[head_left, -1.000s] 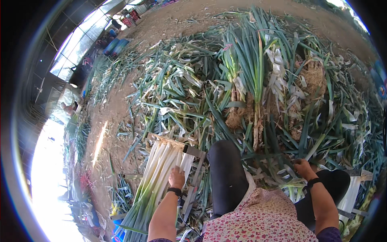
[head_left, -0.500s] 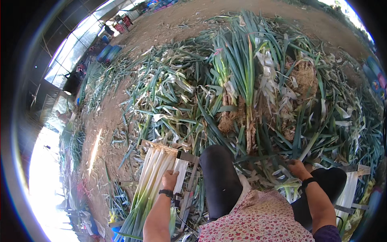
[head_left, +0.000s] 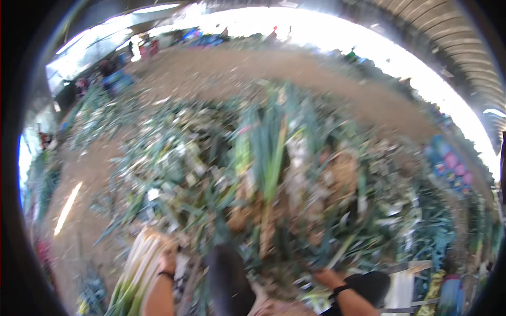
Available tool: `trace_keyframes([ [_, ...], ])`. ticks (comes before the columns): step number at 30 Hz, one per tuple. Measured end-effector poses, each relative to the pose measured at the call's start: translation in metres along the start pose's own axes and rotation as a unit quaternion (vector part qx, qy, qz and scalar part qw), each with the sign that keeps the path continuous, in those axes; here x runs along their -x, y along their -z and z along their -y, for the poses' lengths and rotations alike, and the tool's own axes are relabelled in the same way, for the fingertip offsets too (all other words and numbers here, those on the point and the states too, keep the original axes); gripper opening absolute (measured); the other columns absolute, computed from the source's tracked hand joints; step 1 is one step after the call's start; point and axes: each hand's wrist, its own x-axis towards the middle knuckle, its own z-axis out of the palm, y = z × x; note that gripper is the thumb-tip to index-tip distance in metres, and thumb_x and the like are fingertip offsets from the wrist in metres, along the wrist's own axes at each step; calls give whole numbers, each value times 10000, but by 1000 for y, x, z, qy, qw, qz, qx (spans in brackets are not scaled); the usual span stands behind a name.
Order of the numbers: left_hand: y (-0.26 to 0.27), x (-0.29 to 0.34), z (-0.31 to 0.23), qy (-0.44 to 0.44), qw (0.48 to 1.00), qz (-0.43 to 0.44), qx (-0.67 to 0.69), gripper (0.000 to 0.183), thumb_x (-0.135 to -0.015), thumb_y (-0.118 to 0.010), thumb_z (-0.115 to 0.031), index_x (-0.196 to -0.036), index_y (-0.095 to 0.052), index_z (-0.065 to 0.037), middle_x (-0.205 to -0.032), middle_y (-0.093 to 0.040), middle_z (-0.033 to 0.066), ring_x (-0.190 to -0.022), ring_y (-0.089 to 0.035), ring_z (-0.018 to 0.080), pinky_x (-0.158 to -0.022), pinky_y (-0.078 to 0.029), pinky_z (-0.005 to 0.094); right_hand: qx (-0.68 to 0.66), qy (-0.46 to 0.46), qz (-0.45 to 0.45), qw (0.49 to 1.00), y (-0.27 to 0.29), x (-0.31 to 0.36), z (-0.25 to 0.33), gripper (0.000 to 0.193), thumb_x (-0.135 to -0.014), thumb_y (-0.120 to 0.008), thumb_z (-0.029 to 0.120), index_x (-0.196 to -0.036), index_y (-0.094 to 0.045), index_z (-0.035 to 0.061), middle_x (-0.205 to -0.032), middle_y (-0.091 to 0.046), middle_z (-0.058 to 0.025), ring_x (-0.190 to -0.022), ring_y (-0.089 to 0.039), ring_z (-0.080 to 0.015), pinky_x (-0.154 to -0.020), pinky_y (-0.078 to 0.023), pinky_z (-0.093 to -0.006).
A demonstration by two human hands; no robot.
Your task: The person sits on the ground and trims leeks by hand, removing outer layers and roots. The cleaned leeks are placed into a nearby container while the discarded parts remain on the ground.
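Blur softens the whole picture. At the lower left, my left hand (head_left: 167, 261) is closed against the right side of a bundle of long green onions (head_left: 138, 266), white shanks up, green leaves toward me. Whether it grips a stalk is smeared. My right hand (head_left: 328, 278) is low, right of centre, fingers drawn together beside my right knee (head_left: 369, 287); what they hold, if anything, is too blurred to name. Green leaf scraps lie around it. Ahead of my left knee (head_left: 226, 279), untrimmed green onions (head_left: 263, 152) with brown roots lie on the heap.
A wide heap of leaves and peelings (head_left: 184, 152) spreads before me on brown earth (head_left: 211, 71). A white-slatted stand (head_left: 401, 289) is at my right. Colourful bundles (head_left: 448, 163) lie far right, under a curved roof (head_left: 448, 31). Blue items (head_left: 117, 81) are far left.
The view has tilted up and turned right, so the heap, both hands and the onions appear lower and further left. Both hands stay near the same things.
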Motion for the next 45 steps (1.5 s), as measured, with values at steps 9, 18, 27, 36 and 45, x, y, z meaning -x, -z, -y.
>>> trace_keyframes([
  [9, -9, 12, -25, 10, 981, -130, 141, 104, -748, -592, -37, -794, -641, 42, -728, -633, 178, -683, -605, 276, -675, -471, 397, -203, -122, 63, 970, -6, -9, 16, 390, -801, -575, 363, -1040, -678, 72, -972, -667, -185, -949, -614, -339, -843, -467, -391],
  [18, -21, -41, 61, 105, 864, -55, 490, 174, -932, -419, -219, -790, -499, -158, -609, -432, -29, -564, -442, 100, -496, -361, 267, -185, -61, 78, 978, -7, 13, 60, 388, -817, -557, 350, -1062, -669, 71, -1020, -670, -167, -965, -614, -343, -850, -472, -399],
  [27, 74, 81, -169, -265, 916, -136, 270, 115, -932, -501, -128, -990, -568, -54, -836, -526, 27, -763, -530, 139, -652, -442, 268, -247, -98, 137, 954, 1, 7, 75, 403, -801, -560, 299, -1077, -649, 20, -965, -679, -185, -894, -648, -320, -796, -498, -377],
  [36, 40, 79, -431, -140, 800, 115, 572, 226, -896, -546, -104, -1110, -586, -40, -1051, -559, 38, -900, -549, 135, -766, -445, 252, -334, -89, 31, 938, 46, -65, 132, 388, -779, -589, 222, -1084, -632, -14, -869, -665, -101, -784, -619, -186, -700, -484, -325],
  [45, -58, 20, -420, 83, 705, 175, 682, 144, -909, -585, -213, -990, -615, -98, -927, -613, -18, -871, -571, 93, -758, -439, 267, -522, -209, 113, 819, 19, -157, 163, 297, -856, -584, 214, -1086, -639, 34, -804, -630, -46, -726, -578, -160, -664, -467, -300],
])
